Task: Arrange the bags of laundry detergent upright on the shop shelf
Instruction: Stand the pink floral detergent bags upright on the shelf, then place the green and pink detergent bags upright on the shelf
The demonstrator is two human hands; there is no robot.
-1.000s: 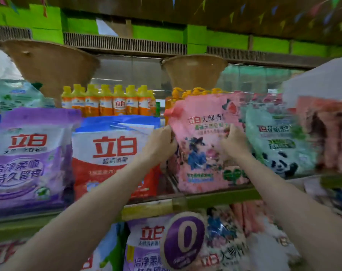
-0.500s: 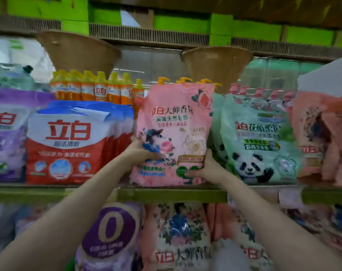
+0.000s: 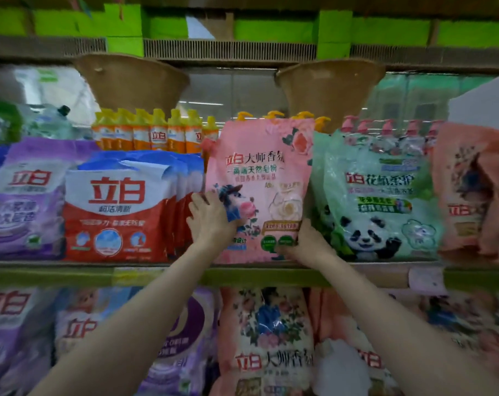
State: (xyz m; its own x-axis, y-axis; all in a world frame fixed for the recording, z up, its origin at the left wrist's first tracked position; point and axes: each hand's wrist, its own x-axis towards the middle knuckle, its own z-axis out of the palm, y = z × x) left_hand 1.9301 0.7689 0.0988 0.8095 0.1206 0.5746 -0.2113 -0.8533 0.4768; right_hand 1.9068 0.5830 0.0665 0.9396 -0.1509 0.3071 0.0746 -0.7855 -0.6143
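A pink detergent bag (image 3: 259,178) with roses stands upright on the green-edged shelf (image 3: 71,274), between a row of red-and-blue bags (image 3: 120,207) and a green panda bag (image 3: 376,201). My left hand (image 3: 209,221) grips the pink bag's lower left side, thumb on its front. My right hand (image 3: 307,242) holds its lower right corner, fingers curled round the edge.
A purple bag (image 3: 25,201) stands at the far left, salmon-pink bags (image 3: 476,192) at the far right. Orange bottles (image 3: 148,135) and pink pump bottles (image 3: 391,130) line the back. Two woven baskets (image 3: 131,81) hang above. More bags (image 3: 265,338) fill the lower shelf.
The pink bag went from tilted and raised to standing upright on the shelf. Both hands slid down from its upper part to its lower sides.
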